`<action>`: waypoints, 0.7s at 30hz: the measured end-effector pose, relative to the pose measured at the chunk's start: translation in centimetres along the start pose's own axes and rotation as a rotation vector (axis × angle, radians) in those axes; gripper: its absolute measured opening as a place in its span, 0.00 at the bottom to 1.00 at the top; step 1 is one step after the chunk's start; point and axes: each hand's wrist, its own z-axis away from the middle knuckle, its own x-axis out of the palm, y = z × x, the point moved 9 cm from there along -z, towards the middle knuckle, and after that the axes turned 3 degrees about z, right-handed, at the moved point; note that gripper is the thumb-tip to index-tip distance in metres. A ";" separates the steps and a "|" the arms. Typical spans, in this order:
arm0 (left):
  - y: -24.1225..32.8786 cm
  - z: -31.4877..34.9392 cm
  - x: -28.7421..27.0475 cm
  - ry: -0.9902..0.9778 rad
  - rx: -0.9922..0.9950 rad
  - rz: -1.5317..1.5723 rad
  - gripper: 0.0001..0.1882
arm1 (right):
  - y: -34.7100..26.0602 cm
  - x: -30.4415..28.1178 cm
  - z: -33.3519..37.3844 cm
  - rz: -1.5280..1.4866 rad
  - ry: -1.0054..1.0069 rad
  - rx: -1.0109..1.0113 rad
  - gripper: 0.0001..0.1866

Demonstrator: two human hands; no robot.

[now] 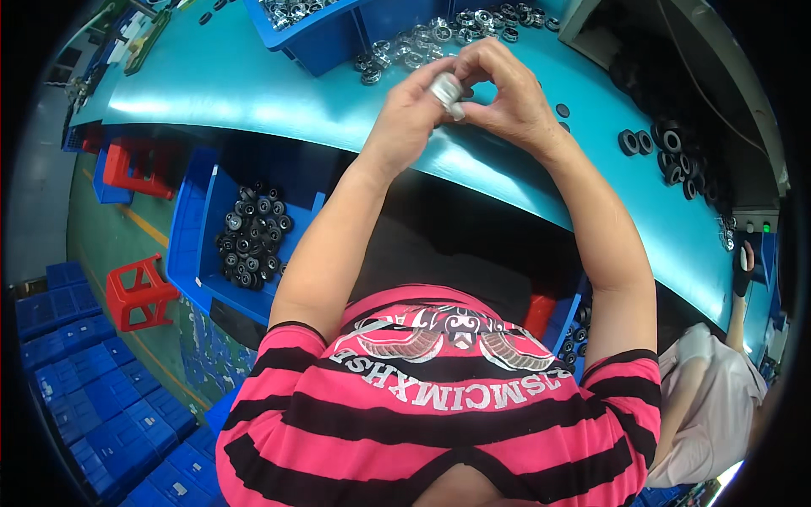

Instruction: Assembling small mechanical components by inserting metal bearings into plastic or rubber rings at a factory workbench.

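Both my hands meet above the teal workbench [253, 93]. My left hand [414, 110] and my right hand [503, 93] together pinch a small silvery metal ring part [446, 91] between their fingertips. Just beyond the hands, a loose heap of shiny metal bearings [422, 42] lies on the bench. Several black rubber rings [676, 152] sit on the bench to the right of my right forearm.
A blue bin [317, 38] with metal parts stands at the bench's far edge. Below the bench to my left, a blue crate [211, 253] holds black-and-silver wheels. Red stools [139, 291] and stacked blue crates [93, 372] stand on the floor. Another person [718, 397] works at right.
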 end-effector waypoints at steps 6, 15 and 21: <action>0.4 0.1 -1.2 0.026 0.054 0.041 0.24 | 3.0 0.0 0.1 -0.386 0.037 0.198 0.26; 0.9 0.5 -0.6 -0.113 -0.049 0.401 0.32 | 1.1 2.8 -0.1 0.401 -0.131 -0.102 0.21; 0.8 0.5 -0.8 -0.106 -0.051 0.435 0.31 | 2.3 1.5 0.2 0.420 -0.119 0.029 0.17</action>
